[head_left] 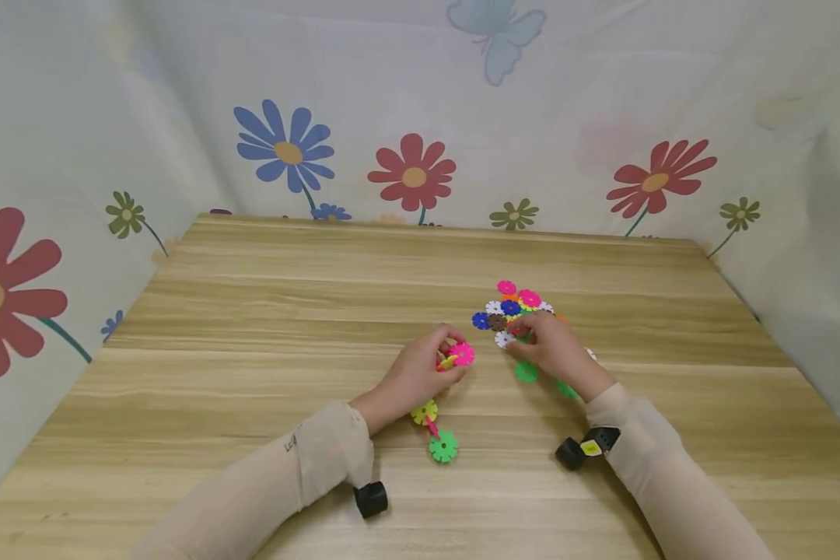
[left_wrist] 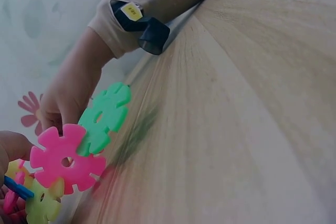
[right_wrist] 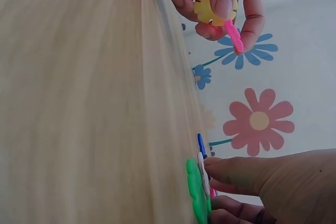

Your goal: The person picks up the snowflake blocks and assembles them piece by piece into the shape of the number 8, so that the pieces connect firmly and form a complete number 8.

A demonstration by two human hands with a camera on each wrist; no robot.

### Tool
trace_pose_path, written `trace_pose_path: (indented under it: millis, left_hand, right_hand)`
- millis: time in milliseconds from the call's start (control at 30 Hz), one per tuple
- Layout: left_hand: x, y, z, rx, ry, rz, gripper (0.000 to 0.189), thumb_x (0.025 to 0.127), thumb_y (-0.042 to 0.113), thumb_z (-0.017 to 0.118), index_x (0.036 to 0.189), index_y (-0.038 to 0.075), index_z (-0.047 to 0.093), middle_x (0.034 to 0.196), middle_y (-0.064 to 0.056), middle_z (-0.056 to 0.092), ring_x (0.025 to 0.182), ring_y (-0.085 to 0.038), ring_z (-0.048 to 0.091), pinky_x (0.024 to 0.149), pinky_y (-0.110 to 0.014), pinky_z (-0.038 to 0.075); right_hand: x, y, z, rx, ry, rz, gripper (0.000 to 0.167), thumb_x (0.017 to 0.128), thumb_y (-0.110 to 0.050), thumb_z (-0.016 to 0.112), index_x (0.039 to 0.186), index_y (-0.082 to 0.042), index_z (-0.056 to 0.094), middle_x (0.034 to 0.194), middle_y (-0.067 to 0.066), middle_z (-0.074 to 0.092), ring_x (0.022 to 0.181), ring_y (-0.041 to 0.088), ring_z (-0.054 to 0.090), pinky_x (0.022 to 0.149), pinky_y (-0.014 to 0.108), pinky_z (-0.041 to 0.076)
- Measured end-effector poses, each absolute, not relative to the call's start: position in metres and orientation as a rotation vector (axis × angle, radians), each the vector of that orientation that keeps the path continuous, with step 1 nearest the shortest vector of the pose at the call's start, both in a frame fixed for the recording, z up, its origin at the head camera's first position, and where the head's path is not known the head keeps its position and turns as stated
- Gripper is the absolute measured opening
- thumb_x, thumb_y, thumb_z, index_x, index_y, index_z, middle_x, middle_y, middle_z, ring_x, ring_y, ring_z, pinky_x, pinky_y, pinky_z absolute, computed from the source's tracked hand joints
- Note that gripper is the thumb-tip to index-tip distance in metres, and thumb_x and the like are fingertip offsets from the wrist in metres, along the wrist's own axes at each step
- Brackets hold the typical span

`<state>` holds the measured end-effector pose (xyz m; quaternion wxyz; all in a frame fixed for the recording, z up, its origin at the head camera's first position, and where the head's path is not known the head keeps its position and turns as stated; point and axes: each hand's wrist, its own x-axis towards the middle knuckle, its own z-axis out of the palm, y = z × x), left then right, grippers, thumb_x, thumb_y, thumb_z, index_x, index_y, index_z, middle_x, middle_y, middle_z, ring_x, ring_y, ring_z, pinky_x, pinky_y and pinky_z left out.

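My left hand (head_left: pixel 420 369) grips a chain of notched plastic discs slotted together. A pink disc (head_left: pixel 464 354) sticks out by its fingertips, and a yellow disc (right_wrist: pixel 210 10) lies under the thumb in the right wrist view. From under the palm trails the rest of the chain, ending in a pink disc (left_wrist: pixel 67 160) and a green disc (left_wrist: pixel 104 120). My right hand (head_left: pixel 556 350) reaches down into a pile of loose discs, thumb and forefinger apart. Its fingertips are at a white disc (right_wrist: pixel 203 174) beside a green one (right_wrist: pixel 195 190).
Loose discs in several colours spread around the right hand, among them a blue disc (head_left: pixel 481 320), a pink disc (head_left: pixel 507 287) and a green disc (head_left: pixel 526 372). The wooden tabletop (head_left: pixel 287 311) runs back to a flower-printed curtain (head_left: pixel 532 140). Each wrist carries a black camera (head_left: pixel 371 499).
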<state>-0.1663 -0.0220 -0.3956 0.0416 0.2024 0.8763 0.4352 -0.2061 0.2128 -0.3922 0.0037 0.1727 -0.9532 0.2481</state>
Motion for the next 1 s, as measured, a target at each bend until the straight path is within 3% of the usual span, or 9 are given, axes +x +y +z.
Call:
trace_pose_path:
  millis: [333, 567, 733, 1000]
  left_hand:
    - [-0.1679, -0.0229, -0.398, 0.612, 2.701, 1.302, 0.036, 0.088, 0.019, 0.07, 0.12, 0.013, 0.055, 0.103, -0.008, 0.065, 0.083, -0.016, 0.057, 0.072, -0.026, 0.049]
    - [-0.1678, -0.024, -0.398, 0.615, 2.69, 1.323, 0.036, 0.088, 0.019, 0.07, 0.12, 0.013, 0.056, 0.102, -0.007, 0.065, 0.083, -0.015, 0.057, 0.072, -0.026, 0.049]
    - [-0.1678, -0.0253, -0.3987, 0.626, 2.687, 1.336, 0.037, 0.087, 0.019, 0.07, 0.12, 0.013, 0.056, 0.101, -0.007, 0.065, 0.08, -0.014, 0.055, 0.07, -0.026, 0.048]
    - [-0.168, -0.0263, -0.3976, 0.607, 2.682, 1.343, 0.039, 0.087, 0.018, 0.07, 0.122, 0.011, 0.055, 0.101, -0.007, 0.064, 0.081, -0.015, 0.055, 0.071, -0.027, 0.048]
  right_hand:
    - [-0.2096, 0.2118, -0.3973, 0.53, -2.999, 0.812, 0.026, 0.084, -0.016, 0.073, 0.103, 0.001, 0.067, 0.087, 0.011, 0.064, 0.077, 0.019, 0.055, 0.071, 0.03, 0.045]
    - [-0.2066, 0.2118, -0.3955, 0.539, -3.009, 0.885, 0.028, 0.084, -0.013, 0.073, 0.105, 0.003, 0.062, 0.094, 0.015, 0.064, 0.077, 0.019, 0.055, 0.07, 0.027, 0.045]
    - [-0.205, 0.2119, -0.3959, 0.54, -3.024, 0.907, 0.029, 0.085, -0.013, 0.072, 0.108, 0.0, 0.06, 0.097, 0.014, 0.064, 0.08, 0.02, 0.058, 0.074, 0.031, 0.049]
    - [-0.2012, 0.2118, -0.3935, 0.637, -2.933, 1.007, 0.015, 0.086, -0.008, 0.068, 0.098, -0.002, 0.062, 0.084, 0.008, 0.063, 0.073, 0.014, 0.057, 0.067, 0.025, 0.048]
